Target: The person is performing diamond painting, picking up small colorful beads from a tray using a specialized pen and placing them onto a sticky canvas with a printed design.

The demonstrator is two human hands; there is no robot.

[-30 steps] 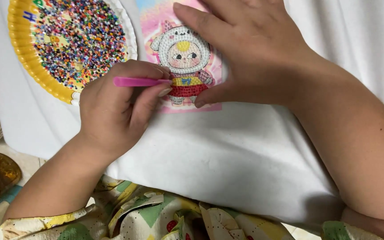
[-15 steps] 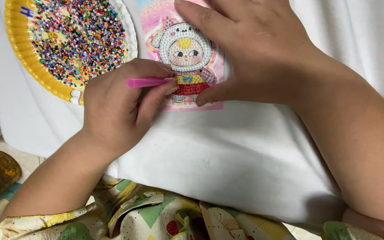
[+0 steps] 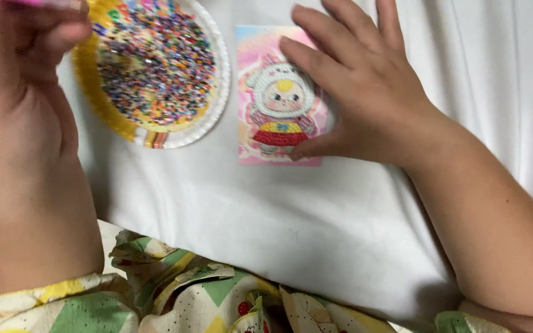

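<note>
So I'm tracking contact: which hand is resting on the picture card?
The right hand, fingers spread across the card; the left hand is raised near the bead plate.

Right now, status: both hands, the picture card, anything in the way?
Left hand raised by the bead plate, pink pen barely in view at top edge. Right hand flat on the picture card, pinning it. Nothing over the card's figure.
</note>
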